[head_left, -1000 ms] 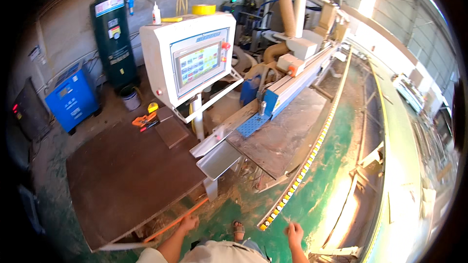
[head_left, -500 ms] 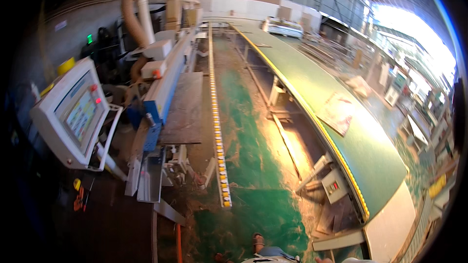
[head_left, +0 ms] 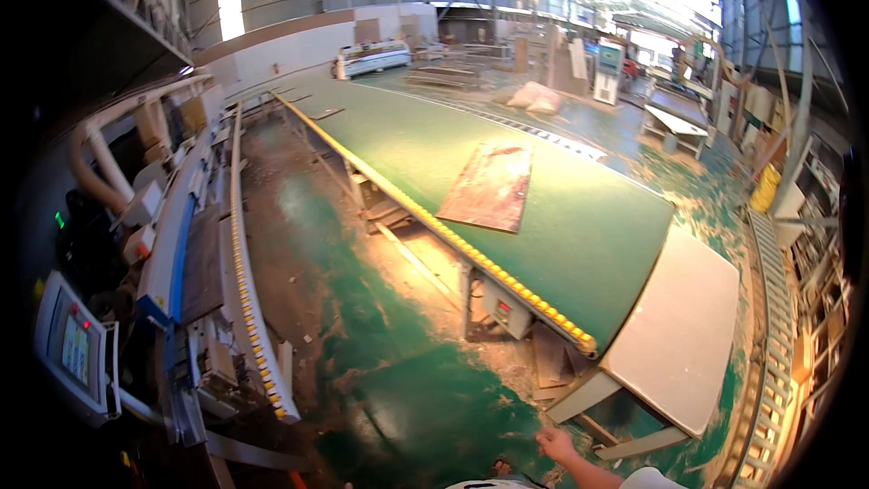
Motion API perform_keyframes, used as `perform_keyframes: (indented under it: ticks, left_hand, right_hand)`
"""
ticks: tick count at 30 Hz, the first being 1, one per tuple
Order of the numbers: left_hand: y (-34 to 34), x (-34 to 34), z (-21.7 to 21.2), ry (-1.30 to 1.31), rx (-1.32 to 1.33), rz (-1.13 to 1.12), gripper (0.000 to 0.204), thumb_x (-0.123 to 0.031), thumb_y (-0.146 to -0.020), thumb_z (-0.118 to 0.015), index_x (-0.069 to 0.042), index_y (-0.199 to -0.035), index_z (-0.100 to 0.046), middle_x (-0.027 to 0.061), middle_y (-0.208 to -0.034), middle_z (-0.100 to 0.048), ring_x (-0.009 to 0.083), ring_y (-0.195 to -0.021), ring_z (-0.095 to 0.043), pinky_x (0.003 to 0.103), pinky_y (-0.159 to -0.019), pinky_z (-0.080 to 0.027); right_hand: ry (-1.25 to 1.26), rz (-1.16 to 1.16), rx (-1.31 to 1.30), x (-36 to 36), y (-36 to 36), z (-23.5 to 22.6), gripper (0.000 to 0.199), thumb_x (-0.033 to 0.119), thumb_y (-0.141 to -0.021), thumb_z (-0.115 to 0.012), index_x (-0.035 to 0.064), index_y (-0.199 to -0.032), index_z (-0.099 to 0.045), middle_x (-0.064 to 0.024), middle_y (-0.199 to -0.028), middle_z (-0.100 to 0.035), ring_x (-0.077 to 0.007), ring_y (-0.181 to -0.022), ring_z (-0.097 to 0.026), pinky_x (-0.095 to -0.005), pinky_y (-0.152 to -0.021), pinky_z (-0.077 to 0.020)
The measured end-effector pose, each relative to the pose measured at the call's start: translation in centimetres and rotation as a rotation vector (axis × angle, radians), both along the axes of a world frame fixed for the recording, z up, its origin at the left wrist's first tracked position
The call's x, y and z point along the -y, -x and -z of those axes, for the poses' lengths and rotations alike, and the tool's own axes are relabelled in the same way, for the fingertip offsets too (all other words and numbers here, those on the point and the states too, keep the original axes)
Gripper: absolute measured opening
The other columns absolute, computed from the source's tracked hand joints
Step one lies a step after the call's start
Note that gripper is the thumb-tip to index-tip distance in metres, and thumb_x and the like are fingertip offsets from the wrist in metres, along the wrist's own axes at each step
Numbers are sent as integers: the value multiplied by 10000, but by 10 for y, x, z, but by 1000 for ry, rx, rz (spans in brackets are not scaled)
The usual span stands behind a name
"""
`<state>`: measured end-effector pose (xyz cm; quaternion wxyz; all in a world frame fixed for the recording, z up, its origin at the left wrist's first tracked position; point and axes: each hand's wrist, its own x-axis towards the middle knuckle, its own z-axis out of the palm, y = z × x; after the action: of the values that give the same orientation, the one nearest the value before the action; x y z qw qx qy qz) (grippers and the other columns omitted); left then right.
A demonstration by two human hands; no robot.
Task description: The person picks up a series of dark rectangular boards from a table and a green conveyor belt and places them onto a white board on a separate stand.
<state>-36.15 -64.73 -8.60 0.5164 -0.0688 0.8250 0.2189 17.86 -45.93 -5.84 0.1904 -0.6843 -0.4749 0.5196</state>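
My right hand [head_left: 555,443] hangs low near the bottom edge, beside the legs of a pale-topped table [head_left: 674,326]. Its fingers look loosely curled, and nothing shows in them. My left hand is out of the picture. Ahead on the right runs a long green conveyor belt [head_left: 579,263], edged with small yellow rollers [head_left: 507,282]. On the belt lies a flat brown wood panel [head_left: 489,188], apart from my hand.
To the left stands a machine with a blue beam [head_left: 184,254], a control screen [head_left: 77,344] and a narrow roller rail [head_left: 249,308]. A grey switch box [head_left: 503,310] hangs under the belt. Green floor [head_left: 398,398] with dust lies between. A roller track [head_left: 769,371] runs at the right.
My view has swung to the right, so the belt and panel sit nearer the middle and the control screen nearer the left rim. My right hand and forearm have come further into view.
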Motion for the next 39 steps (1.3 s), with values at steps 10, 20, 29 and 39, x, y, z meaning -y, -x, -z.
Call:
perform_keyframes:
  ticks: [10,20,29,39]
  left_hand:
    - [-227,-222,64,-246,-23,1262,436,-433,-888,-652,-39,-1053,-736,147,-959,-745,246,-829,-720,379,-783,-563]
    - [-312,-409,15,-524,-618,1269,590,-346,-753,-754,-29,-1237,-643,226,-1215,-656,367,-1103,-643,437,-958,-503]
    - [-430,-590,-100,-1115,-864,946,301,-159,-815,-636,-27,-1084,-660,166,-1142,-644,364,-1084,-594,440,-945,-473]
    - [-502,-740,-55,-764,-992,944,581,-292,-753,-669,-20,-1257,-569,233,-1390,-481,396,-1317,-406,484,-1106,-338]
  right_hand:
    - [-52,795,-106,163,-243,100,213,141,-942,-628,-64,-1000,-622,-136,-671,-640,-226,-574,-659,-373,-522,-566]
    - [-66,1279,-503,181,-271,81,221,129,-928,-655,-28,-1071,-591,-102,-746,-628,-206,-642,-649,-362,-550,-548]
    - [-150,1035,-587,3,-283,42,416,114,-952,-605,-11,-1332,-488,-170,-942,-689,-274,-771,-720,-342,-651,-582]
    - [-15,830,-585,-170,-262,8,302,182,-962,-615,-2,-1200,-594,-161,-1014,-709,-286,-882,-720,-390,-761,-595]
